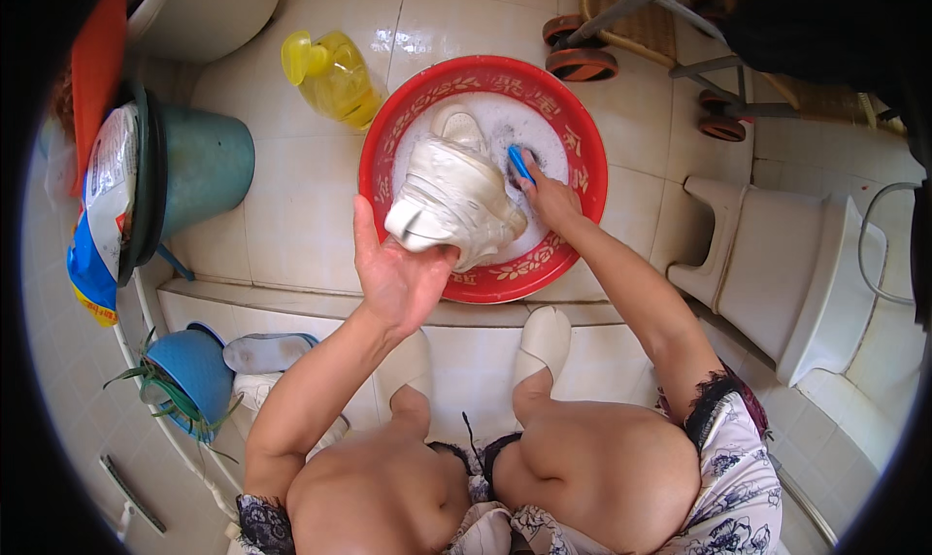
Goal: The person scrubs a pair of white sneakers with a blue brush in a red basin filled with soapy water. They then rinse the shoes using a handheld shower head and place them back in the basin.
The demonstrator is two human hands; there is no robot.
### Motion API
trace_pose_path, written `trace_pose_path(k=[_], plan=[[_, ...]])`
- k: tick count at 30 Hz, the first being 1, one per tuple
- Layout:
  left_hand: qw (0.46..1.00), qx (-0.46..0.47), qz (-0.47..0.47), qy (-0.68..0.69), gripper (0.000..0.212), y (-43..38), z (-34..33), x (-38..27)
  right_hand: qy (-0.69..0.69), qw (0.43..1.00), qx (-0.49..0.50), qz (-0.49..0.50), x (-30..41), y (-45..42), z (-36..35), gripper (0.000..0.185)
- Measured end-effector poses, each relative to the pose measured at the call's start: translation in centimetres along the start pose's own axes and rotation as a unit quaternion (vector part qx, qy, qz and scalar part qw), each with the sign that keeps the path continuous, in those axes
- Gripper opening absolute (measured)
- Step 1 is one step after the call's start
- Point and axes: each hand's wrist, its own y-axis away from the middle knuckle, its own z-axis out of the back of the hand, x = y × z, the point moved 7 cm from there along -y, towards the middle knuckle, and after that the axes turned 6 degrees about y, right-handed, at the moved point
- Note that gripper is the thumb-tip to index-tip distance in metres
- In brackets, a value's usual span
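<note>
A red enamel basin (591, 154) with gold writing and leaf patterns stands on the tiled floor, holding foamy water (480, 107). My left hand (400, 278), palm up, supports a wet white shoe (455, 191) over the basin's left part; its fingertips are hidden beneath the shoe. At the basin's right side, my right hand (551, 194) grips a blue-handled brush (520, 163), whose dark bristles sit low at the foam. Some dark specks float near the brush.
A yellow pump bottle (338, 81) stands behind the basin to the left. Further left are a green bucket (207, 165) and a blue plant pot (193, 380). A wheeled metal frame (626, 9) stands at the back right, a white ceramic fixture (772, 264) at right. A low step edge (291, 300) crosses before my feet.
</note>
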Motion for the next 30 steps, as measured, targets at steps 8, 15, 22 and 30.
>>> trace_pose_path(k=[8, 15, 22, 30], plan=[[0.994, -0.022, -0.047, -0.098, 0.057, 1.6, -6.8, -0.9, -0.328, 0.913, -0.169, 0.173, 3.6, 8.3, 8.7, 0.051], [0.975, -0.042, -0.107, -0.19, 0.052, -0.6, -5.8, -0.6, -0.316, 0.858, -0.3, 0.272, 9.2, 18.6, 13.2, 0.053], [0.969, -0.103, -0.091, -0.204, 0.039, -2.9, -1.0, 0.8, -0.007, 0.91, -0.325, 0.259, 13.6, 18.7, 12.6, 0.049], [0.971, -0.098, -0.049, -0.212, 0.037, -3.3, 0.9, 1.7, 0.029, 0.921, -0.348, 0.174, 11.9, 14.5, 13.9, 0.049]])
